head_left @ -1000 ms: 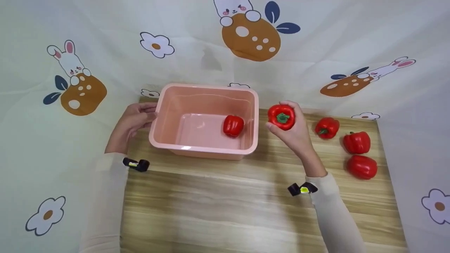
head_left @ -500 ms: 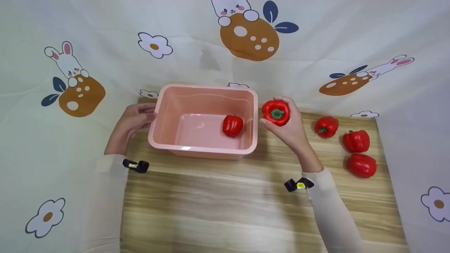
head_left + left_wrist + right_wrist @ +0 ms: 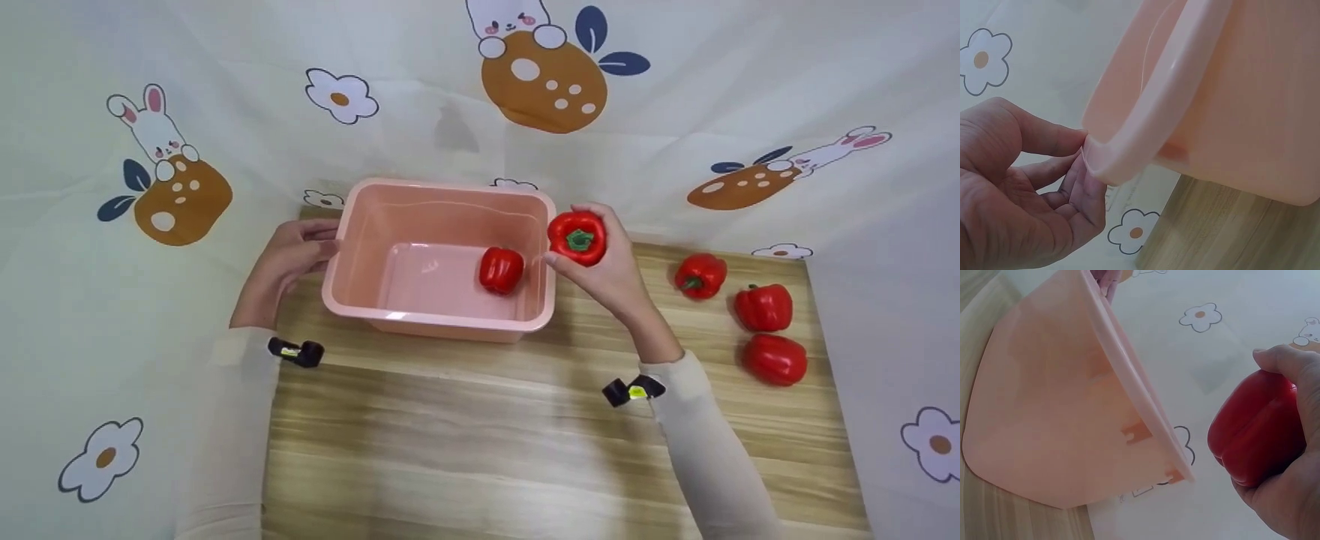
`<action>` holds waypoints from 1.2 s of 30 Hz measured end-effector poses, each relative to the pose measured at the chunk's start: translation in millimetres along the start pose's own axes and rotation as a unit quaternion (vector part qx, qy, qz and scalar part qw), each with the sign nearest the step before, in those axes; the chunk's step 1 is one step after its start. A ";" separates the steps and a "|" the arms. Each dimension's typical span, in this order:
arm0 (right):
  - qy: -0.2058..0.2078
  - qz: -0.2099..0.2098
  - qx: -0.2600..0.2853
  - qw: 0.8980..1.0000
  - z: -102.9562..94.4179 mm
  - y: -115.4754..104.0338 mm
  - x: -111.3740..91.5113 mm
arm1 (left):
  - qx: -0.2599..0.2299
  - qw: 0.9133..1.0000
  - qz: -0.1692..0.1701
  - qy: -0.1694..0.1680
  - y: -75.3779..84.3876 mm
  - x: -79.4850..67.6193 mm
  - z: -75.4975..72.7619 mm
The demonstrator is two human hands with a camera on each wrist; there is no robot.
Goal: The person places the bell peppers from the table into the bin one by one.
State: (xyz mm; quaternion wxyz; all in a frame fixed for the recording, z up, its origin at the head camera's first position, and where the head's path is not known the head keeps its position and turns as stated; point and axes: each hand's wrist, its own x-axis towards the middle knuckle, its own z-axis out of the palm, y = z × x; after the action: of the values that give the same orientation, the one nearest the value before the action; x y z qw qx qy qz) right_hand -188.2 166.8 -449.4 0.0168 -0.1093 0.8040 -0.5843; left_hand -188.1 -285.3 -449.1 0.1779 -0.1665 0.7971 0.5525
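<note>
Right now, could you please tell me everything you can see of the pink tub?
The pink tub looks like glossy plastic, rectangular, with rounded corners and a broad rim. It stands upright on the wood-grain table. One red pepper lies inside, toward the right end; the left hand pinches the tub's left rim.

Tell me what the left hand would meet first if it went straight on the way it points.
The pink tub: the left hand pinches its rim, so going straight on would most likely press against that side.
</note>
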 end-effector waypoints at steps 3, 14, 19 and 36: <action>-0.013 -0.003 -0.009 1.000 3.7 -0.7 3.2 | -0.009 1.000 0.005 -0.007 -2.0 1.8 -0.4; -0.073 -0.033 -0.039 0.996 20.2 -12.4 18.1 | -0.016 1.000 0.000 0.000 -0.7 -0.7 -2.4; -0.086 -0.037 -0.065 0.993 23.7 -17.3 22.0 | -0.020 1.000 0.005 0.000 0.2 -1.5 -0.5; -0.172 -0.057 -0.125 0.976 33.3 -19.6 36.7 | -0.022 1.000 0.016 -0.001 -2.4 -1.0 0.3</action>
State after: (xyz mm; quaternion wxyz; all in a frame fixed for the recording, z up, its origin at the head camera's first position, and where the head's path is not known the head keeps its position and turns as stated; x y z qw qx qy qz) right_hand -215.8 122.8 -437.7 0.1074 -0.2548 0.8482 -0.4517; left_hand -186.1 -285.7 -450.8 0.1660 -0.1571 0.7874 0.5725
